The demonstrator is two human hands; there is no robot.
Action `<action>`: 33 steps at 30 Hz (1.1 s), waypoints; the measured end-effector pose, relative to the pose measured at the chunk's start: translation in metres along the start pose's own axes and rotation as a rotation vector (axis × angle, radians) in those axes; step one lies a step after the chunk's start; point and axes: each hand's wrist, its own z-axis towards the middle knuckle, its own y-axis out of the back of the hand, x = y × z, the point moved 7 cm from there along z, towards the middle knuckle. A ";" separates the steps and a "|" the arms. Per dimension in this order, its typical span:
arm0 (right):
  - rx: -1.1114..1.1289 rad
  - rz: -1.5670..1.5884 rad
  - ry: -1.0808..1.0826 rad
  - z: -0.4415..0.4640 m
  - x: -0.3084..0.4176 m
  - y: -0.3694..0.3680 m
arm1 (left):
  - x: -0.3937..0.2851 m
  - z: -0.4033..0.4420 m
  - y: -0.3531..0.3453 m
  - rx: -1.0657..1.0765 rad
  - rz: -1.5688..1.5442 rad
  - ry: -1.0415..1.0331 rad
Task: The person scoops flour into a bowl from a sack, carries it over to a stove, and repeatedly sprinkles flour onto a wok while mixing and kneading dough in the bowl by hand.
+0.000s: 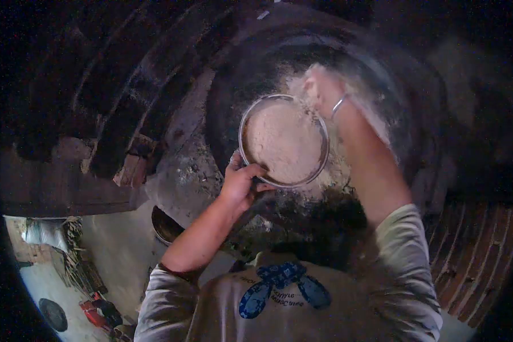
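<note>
My left hand (240, 181) grips the lower left rim of a round metal dish (242, 137), thumb on the inner side. Pale, flour-like powder (284, 142) fills much of the dish, which tilts so that its inside shows. Past the upper right rim is my right hand (323, 91), with a metal bangle (339, 106) at the wrist. Motion smears its fingers, and pale powder shows around them. Beneath both hands lies a large, dark, round pan or basin (225, 94), with more pale powder spread in it.
Dark brick steps or courses (114, 85) curve along the left. A dark bowl (164, 225) sits below my left forearm. At lower left are a white sack (44, 235), sticks (77, 251) and a red object (94, 313). Brickwork (473, 262) stands at lower right.
</note>
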 end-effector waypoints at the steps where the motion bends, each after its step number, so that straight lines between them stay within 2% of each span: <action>1: -0.133 0.050 0.000 0.006 0.021 0.015 | 0.000 0.002 -0.001 -0.003 0.025 -0.005; 3: 0.029 0.008 0.113 0.037 0.053 0.038 | 0.000 0.007 -0.005 -0.007 0.049 -0.011; 4: 0.030 0.008 0.113 0.043 0.061 0.047 | 0.000 0.008 -0.009 -0.011 0.050 -0.012; 9: -0.431 -0.286 0.325 0.047 0.130 0.101 | 0.005 0.021 -0.009 -0.014 0.065 -0.019; 10: -0.430 -0.286 0.325 0.056 0.135 0.120 | 0.002 0.019 -0.011 -0.046 0.050 -0.011; 12: -0.399 -0.111 0.145 0.080 0.127 0.162 | -0.001 0.022 -0.012 -0.073 0.053 -0.005; 13: -0.398 -0.110 0.146 0.088 0.129 0.173 | -0.001 0.025 -0.013 -0.073 0.053 -0.006; 15: -0.440 -0.134 0.152 0.091 0.143 0.185 | 0.002 0.029 -0.027 -0.084 0.035 0.025; 17: -0.358 -0.208 0.147 0.101 0.159 0.176 | 0.004 0.034 -0.037 -0.111 0.054 0.005; 19: -0.264 0.092 0.252 0.113 0.182 0.165 | 0.003 0.037 -0.048 -0.138 0.073 -0.015; 20: -0.237 0.069 0.364 0.143 0.202 0.190 | 0.004 0.037 -0.053 -0.151 0.062 -0.007; 21: -0.237 0.069 0.363 0.136 0.211 0.186 | 0.004 0.037 -0.058 -0.164 0.052 0.001; 23: -0.374 0.200 0.249 0.112 0.226 0.184 | 0.008 0.044 -0.060 -0.112 0.039 -0.002; 24: -0.459 -0.003 0.337 0.084 0.230 0.172 | 0.011 0.046 -0.062 -0.059 0.027 -0.006; 25: -0.459 -0.003 0.336 0.076 0.219 0.173 | 0.011 0.045 -0.064 -0.059 0.026 -0.005; 27: -0.269 -0.331 0.221 0.066 0.183 0.159 | 0.011 0.044 -0.062 -0.098 0.053 -0.008; 29: 0.116 -0.431 0.201 0.029 0.127 0.108 | 0.019 0.051 -0.062 -0.050 0.082 -0.007; 30: 0.138 -0.461 0.050 0.005 0.088 0.086 | 0.023 0.053 -0.062 -0.006 0.105 -0.009; 31: 0.305 -0.593 -0.036 -0.022 0.060 0.050 | 0.026 0.053 -0.057 -0.003 0.111 -0.005; 32: 0.485 -0.996 0.340 -0.019 0.013 0.040 | 0.031 0.052 -0.052 0.016 0.089 0.019; 33: 0.483 -1.244 0.599 -0.024 -0.037 0.032 | 0.034 0.050 -0.047 0.034 0.068 0.043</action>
